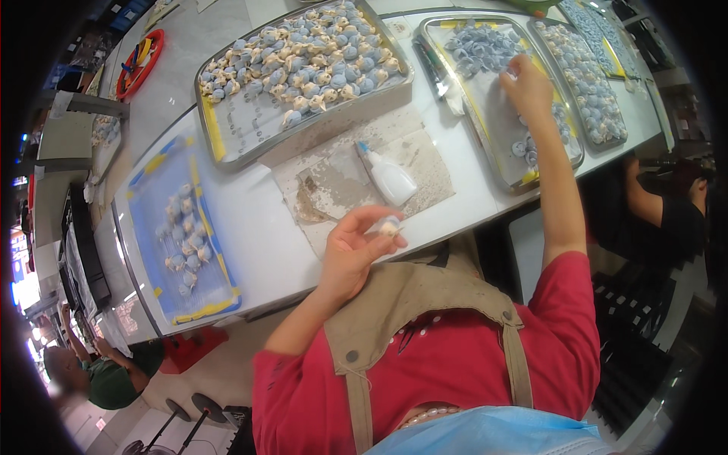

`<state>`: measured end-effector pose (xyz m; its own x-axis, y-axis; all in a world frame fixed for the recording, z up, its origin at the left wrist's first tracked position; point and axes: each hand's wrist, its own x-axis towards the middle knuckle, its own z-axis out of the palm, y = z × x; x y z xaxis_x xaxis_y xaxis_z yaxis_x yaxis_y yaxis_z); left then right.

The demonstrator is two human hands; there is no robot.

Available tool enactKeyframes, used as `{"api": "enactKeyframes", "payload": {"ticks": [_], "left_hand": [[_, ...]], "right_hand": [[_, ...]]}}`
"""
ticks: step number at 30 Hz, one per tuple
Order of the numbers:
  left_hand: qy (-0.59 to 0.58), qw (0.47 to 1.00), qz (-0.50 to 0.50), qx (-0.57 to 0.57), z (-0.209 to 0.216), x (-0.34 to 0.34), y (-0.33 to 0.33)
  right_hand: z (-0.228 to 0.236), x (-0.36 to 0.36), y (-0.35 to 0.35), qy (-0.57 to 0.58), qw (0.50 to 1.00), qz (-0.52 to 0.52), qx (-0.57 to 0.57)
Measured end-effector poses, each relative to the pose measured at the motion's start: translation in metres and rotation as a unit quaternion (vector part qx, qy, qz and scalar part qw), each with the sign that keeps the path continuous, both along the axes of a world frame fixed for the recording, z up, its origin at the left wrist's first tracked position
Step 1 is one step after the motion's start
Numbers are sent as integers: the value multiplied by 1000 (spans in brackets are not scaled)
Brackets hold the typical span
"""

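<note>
1. my head-worn fisheye looks steeply down.
2. it faces the bench, my blue mask close below.
3. from near, it takes in my left grip and right grip.

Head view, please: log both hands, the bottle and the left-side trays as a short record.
Left hand: grip closed on a small blue-and-cream piece
Right hand: at the edge of the heaped grey-blue pieces; grip contents unclear
White bottle: on the stained sheet
Large metal tray: many blue-and-cream pieces
Blue tray: smaller cluster of similar pieces
</note>
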<state>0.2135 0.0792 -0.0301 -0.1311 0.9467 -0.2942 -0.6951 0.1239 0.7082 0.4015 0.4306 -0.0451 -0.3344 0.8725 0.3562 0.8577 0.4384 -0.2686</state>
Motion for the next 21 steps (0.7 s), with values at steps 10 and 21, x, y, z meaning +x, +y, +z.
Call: {"api": "enactKeyframes", "payload": {"ticks": [10,21], "left_hand": [[34,997,50,49,-9,10,11],[95,992,63,45,-3,5,2]], "right_hand": [[37,-42,-220,251,862,378,-224],[30,-49,-238,280,848,369,-257]]}}
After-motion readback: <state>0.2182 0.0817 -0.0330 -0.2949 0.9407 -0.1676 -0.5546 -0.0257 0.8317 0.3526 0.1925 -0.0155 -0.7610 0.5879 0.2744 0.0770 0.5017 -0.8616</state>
